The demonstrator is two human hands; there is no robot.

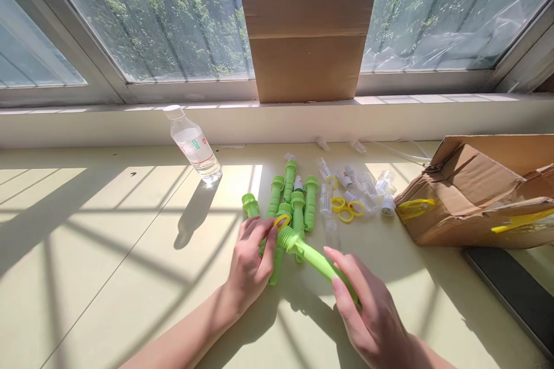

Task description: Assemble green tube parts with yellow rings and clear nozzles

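My left hand (pixel 255 252) pinches a small yellow ring (pixel 282 221) between thumb and fingers. The ring is at the threaded end of a green plastic handle (pixel 318 260); whether it touches the thread I cannot tell. My right hand (pixel 367 302) is closed around the other end of this handle, which slants up to the left. Behind and under my left hand lie several more green threaded handles (pixel 310 203). To their right are several loose yellow rings (pixel 345 215) and clear plastic caps (pixel 325 199), some with white ends.
A water bottle (pixel 195 147) stands at the back left. An open cardboard box (pixel 459 184) with yellow pieces is on the right, beside a dark flat object (pixel 511 294). Behind the table (pixel 108 277) are a sill and windows, partly covered by cardboard (pixel 309 29).
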